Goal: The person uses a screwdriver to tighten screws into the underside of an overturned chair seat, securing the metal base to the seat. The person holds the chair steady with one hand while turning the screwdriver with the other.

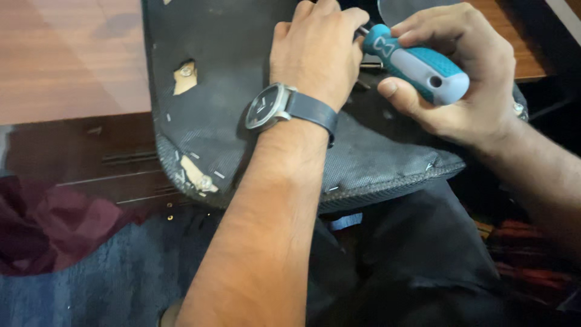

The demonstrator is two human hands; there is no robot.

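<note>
My right hand (460, 72) grips the teal and grey handle of a screwdriver (417, 65), whose shaft points left and away. My left hand (318, 51), with a dark wristwatch (269, 108) on the wrist, is closed around the shaft near its tip, over the underside of an upturned chair seat (224, 115). The seat is covered in black stapled fabric, torn in places so that wood and bolts (186, 71) show. The screwdriver's tip is hidden behind my left fingers.
The seat rests across my lap, on dark trousers (417, 242). A wooden desk top (66, 54) lies at the left, with a dark drawer front below it. A maroon cloth (48, 230) lies on a blue-grey carpet (121, 278).
</note>
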